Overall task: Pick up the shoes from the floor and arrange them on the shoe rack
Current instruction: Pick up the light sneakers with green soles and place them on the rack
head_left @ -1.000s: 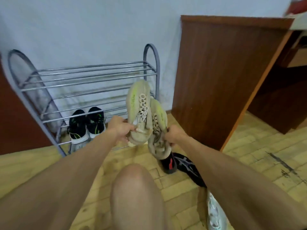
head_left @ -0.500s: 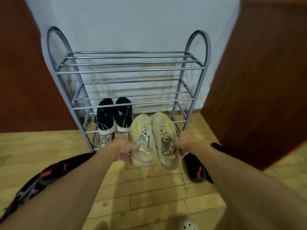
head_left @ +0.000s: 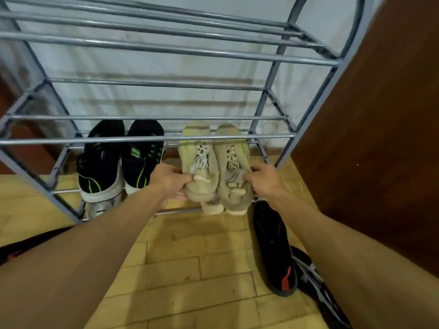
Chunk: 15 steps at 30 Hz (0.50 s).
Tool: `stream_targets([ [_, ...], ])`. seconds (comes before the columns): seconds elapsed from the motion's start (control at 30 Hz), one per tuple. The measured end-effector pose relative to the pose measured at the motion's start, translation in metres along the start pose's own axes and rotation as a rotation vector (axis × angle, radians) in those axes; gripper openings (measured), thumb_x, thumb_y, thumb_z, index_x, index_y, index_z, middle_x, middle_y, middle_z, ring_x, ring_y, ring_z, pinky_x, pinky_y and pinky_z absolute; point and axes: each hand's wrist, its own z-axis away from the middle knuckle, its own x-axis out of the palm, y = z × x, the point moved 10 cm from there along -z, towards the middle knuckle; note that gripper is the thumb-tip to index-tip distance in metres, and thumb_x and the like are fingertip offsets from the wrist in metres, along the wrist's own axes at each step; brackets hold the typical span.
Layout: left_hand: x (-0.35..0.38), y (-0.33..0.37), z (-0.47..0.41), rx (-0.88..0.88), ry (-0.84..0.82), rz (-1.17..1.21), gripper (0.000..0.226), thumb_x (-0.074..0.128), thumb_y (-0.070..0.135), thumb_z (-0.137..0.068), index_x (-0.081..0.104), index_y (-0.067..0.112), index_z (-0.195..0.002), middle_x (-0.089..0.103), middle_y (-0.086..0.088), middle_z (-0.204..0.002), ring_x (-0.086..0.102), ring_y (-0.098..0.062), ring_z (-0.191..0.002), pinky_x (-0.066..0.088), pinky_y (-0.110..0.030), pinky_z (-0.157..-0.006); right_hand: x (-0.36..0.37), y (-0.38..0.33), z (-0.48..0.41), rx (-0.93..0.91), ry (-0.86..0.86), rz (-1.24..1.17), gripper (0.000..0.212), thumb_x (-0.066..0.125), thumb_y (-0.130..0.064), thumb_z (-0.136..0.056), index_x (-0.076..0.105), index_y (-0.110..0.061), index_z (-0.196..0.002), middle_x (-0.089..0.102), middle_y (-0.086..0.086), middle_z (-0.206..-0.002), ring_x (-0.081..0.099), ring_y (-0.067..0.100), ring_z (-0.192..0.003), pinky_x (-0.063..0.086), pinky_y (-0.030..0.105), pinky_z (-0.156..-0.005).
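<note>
A grey metal shoe rack [head_left: 166, 138] stands against the white wall. A pair of beige sneakers lies toes-in on the right half of its bottom shelf. My left hand [head_left: 169, 180] grips the left beige sneaker [head_left: 198, 167] at its heel. My right hand [head_left: 262, 178] grips the right beige sneaker [head_left: 234, 167] the same way. A black pair with green stripes [head_left: 121, 160] sits on the left half of that shelf. A black shoe with a red mark [head_left: 275, 248] lies on the floor to the right.
A brown wooden cabinet side [head_left: 380, 138] stands close on the right of the rack. Another dark shoe [head_left: 318, 288] lies beside the black one under my right forearm. A dark shoe [head_left: 14, 248] shows at the left edge. The floor is light wood parquet [head_left: 190, 269].
I have come closer to the rack and pushed the beige pair from in front of it onto the bottom shelf, beside the black pair. Both hands still hold the heels.
</note>
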Motion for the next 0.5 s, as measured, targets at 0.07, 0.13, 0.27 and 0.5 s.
stream_targets([
  [0.07,0.006,0.013,-0.02,0.038,0.02,0.015,0.028,0.071,0.01,-0.08,0.065,0.008,-0.108,0.072,-0.01,-0.089,0.071,-0.023,-0.073,0.06,-0.03,-0.053,-0.007,-0.006,-0.021,-0.03,0.073,-0.006,0.026,0.06,-0.023,-0.09,0.068,-0.013,-0.112,0.072,0.007,-0.106,0.066,0.025,-0.096,0.055,0.043,-0.088],
  [0.13,0.015,0.021,-0.037,0.049,0.025,0.077,0.024,0.071,0.009,-0.08,0.064,0.008,-0.103,0.069,-0.005,-0.082,0.07,-0.02,-0.07,0.059,-0.027,-0.048,-0.014,-0.008,-0.04,-0.047,0.156,0.002,0.021,0.056,-0.024,-0.092,0.069,-0.017,-0.108,0.07,0.002,-0.098,0.062,0.017,-0.082,0.052,0.032,-0.074],
  [0.27,0.037,0.017,-0.06,0.037,0.008,0.122,0.032,0.069,0.012,-0.084,0.062,0.007,-0.115,0.071,-0.011,-0.101,0.069,-0.022,-0.074,0.059,-0.031,-0.058,-0.021,-0.001,-0.064,-0.034,0.236,-0.079,0.024,0.05,-0.024,-0.096,0.068,-0.019,-0.111,0.062,-0.001,-0.093,0.053,0.01,-0.072,0.047,0.026,-0.069],
  [0.5,0.056,0.016,-0.067,0.112,-0.03,0.077,0.021,0.07,0.009,-0.082,0.06,0.02,-0.097,0.068,-0.01,-0.109,0.069,-0.023,-0.087,0.06,-0.031,-0.064,-0.007,0.02,-0.071,0.041,0.063,-0.243,0.016,0.062,-0.018,-0.086,0.065,-0.034,-0.087,0.069,-0.001,-0.106,0.065,0.016,-0.096,0.056,0.034,-0.087],
])
